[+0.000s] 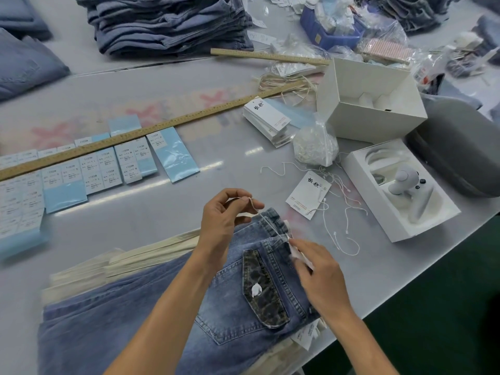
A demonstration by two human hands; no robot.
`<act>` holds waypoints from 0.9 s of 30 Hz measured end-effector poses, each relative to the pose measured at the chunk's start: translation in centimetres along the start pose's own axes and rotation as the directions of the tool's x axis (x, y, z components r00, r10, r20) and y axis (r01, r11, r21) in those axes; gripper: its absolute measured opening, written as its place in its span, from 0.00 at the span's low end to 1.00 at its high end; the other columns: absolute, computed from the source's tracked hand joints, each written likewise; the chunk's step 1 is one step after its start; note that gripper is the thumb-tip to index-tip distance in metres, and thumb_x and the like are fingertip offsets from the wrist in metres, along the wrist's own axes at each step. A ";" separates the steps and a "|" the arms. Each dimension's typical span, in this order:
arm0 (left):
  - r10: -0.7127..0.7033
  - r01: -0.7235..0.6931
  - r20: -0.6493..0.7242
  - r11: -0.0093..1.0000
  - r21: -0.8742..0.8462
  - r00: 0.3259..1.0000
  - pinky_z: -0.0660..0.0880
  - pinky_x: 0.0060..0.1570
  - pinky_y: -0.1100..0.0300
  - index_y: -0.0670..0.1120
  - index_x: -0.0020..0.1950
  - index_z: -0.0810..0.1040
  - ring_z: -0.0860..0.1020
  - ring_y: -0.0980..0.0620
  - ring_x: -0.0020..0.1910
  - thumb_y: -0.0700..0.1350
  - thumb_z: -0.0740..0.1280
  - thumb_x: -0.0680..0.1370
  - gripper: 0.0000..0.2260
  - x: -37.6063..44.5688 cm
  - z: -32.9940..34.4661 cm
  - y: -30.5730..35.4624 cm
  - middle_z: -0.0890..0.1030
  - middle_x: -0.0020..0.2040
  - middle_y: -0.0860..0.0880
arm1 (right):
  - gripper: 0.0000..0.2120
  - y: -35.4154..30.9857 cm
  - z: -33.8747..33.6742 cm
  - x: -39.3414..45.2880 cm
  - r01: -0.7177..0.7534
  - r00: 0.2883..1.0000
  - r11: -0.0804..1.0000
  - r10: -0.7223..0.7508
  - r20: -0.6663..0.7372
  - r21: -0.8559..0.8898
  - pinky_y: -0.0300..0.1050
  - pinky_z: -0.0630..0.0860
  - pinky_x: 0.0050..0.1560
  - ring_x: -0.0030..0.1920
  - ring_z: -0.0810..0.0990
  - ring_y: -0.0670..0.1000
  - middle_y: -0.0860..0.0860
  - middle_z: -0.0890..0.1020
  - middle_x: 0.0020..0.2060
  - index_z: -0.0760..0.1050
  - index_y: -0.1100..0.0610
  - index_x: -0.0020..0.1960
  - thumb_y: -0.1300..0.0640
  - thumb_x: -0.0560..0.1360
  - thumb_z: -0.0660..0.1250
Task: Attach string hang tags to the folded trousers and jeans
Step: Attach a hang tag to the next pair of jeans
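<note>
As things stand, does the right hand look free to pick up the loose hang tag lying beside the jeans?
Probably not yet: the right hand is pinching a tag at the jeans waistband. The path to the loose hang tag itself looks unobstructed.

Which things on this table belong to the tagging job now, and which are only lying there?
In use: left hand pinching the string; right hand holding a tag at the waistband of the jeans; stack of hang tags; loose strings.

Lying about: wooden ruler; white box; game controller; blue label sheets.
</note>
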State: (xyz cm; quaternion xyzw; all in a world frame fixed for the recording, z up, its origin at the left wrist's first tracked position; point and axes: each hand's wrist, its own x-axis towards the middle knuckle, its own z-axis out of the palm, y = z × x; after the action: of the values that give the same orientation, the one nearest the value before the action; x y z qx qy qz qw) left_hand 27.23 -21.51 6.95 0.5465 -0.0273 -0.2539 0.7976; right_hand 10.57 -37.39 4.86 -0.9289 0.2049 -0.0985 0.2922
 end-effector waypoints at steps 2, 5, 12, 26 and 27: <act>0.000 -0.001 0.006 1.000 0.022 1.000 0.80 0.43 0.61 0.42 0.51 0.80 0.84 0.49 0.45 0.37 0.66 0.82 0.04 0.0 0.1 -0.2 0.86 0.46 0.40 | 0.13 0.2 -1.3 0.9 0.002 0.997 0.999 -0.005 -0.078 -0.035 0.49 0.83 0.53 0.49 0.81 0.42 0.45 0.85 0.52 0.82 0.51 0.62 0.58 0.78 0.71; -0.014 0.014 -0.003 0.999 0.036 1.000 0.80 0.43 0.62 0.42 0.52 0.81 0.84 0.49 0.45 0.37 0.66 0.82 0.04 -0.1 0.3 -0.5 0.86 0.45 0.42 | 0.10 0.0 -3.7 3.0 -0.017 0.999 0.996 0.021 0.042 -0.082 0.41 0.78 0.50 0.43 0.82 0.42 0.43 0.86 0.48 0.83 0.48 0.59 0.55 0.79 0.69; -0.038 0.039 -0.018 0.998 0.044 0.999 0.79 0.44 0.60 0.41 0.51 0.81 0.82 0.52 0.42 0.36 0.66 0.82 0.04 0.3 1.5 -0.7 0.85 0.42 0.46 | 0.08 -0.9 -4.8 5.8 -0.290 0.922 0.918 0.192 0.336 0.270 0.34 0.72 0.28 0.31 0.82 0.44 0.41 0.85 0.34 0.77 0.42 0.56 0.55 0.81 0.68; 0.026 -0.030 0.090 0.999 0.032 0.996 0.79 0.49 0.63 0.43 0.49 0.87 0.86 0.47 0.45 0.35 0.73 0.77 0.05 -0.3 2.6 -0.8 0.87 0.43 0.41 | 0.08 1.4 2.5 0.6 0.033 0.997 0.982 -0.047 -0.069 -0.186 0.45 0.69 0.53 0.50 0.76 0.49 0.45 0.79 0.47 0.79 0.52 0.53 0.50 0.77 0.71; 0.028 -0.032 0.091 0.999 0.038 0.995 0.79 0.49 0.63 0.44 0.48 0.87 0.86 0.48 0.45 0.35 0.73 0.77 0.06 -0.4 2.7 -0.9 0.87 0.43 0.42 | 0.07 1.4 2.6 0.7 0.033 0.997 0.980 -0.045 -0.058 -0.195 0.46 0.70 0.52 0.48 0.77 0.49 0.46 0.80 0.46 0.80 0.53 0.52 0.51 0.77 0.72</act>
State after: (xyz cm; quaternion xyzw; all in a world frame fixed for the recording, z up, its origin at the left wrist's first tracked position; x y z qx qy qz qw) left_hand 25.72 -23.92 7.35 0.5497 -0.0765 -0.2656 0.7883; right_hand 11.54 -37.42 2.03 -0.9533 0.2042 -0.1125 0.1920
